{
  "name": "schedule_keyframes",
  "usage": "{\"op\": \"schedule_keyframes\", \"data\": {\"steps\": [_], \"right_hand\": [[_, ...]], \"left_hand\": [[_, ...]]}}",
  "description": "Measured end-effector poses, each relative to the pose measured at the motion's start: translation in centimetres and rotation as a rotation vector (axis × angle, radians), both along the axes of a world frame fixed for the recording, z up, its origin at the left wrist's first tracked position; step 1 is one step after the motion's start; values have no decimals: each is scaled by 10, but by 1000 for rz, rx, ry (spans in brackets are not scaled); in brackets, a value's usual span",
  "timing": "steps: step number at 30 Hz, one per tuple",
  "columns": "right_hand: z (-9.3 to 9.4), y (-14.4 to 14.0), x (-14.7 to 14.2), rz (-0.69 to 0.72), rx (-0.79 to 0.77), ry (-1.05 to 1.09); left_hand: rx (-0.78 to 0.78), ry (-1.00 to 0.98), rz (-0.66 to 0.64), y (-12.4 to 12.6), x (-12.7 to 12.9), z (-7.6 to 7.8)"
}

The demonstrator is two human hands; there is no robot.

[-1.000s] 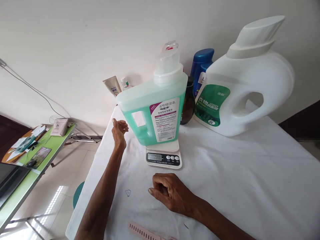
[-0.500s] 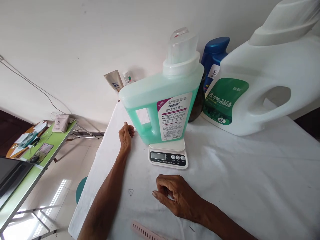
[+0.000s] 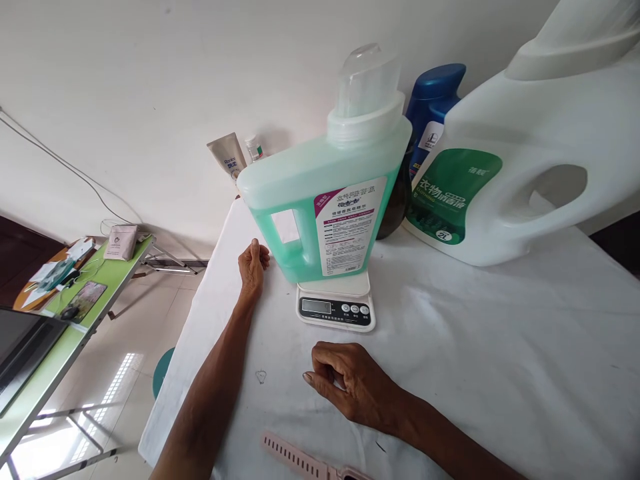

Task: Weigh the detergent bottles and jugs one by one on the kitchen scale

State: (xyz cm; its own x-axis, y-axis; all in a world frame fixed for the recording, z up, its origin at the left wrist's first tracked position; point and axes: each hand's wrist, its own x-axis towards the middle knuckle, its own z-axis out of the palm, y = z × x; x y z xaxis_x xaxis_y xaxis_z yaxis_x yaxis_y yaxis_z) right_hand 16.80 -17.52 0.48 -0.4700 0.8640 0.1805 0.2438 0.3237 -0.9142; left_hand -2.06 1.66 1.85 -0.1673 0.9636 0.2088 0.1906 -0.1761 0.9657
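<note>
With the green bottle (image 3: 313,173) on the scale (image 3: 336,313) at frame centre, the 2 half-curled, empty hands, left hand (image 3: 253,265) centre-left and right hand (image 3: 350,383) lower centre, had best touch neither.

Past the right hand (image 3: 353,381) sits a scale (image 3: 335,312), and a jug (image 3: 323,207) stands on it. The left hand (image 3: 254,267) is just left of that jug. Beyond the left hand, behind the jug, are a tube (image 3: 227,155) and a small bottle (image 3: 254,148). A second jug (image 3: 510,153) stands past the right hand, off to its right. A watch (image 3: 300,459) lies on that hand's near side.
</note>
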Motion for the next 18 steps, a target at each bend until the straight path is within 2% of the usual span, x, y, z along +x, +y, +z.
{"op": "schedule_keyframes", "data": {"steps": [10,18], "right_hand": [[1,0,0,5,-7,6],[-3,-2,0,-3,5,-1]], "left_hand": [[-13,7,-8,-1,1,3],[3,19,-20,1,0,0]]}}
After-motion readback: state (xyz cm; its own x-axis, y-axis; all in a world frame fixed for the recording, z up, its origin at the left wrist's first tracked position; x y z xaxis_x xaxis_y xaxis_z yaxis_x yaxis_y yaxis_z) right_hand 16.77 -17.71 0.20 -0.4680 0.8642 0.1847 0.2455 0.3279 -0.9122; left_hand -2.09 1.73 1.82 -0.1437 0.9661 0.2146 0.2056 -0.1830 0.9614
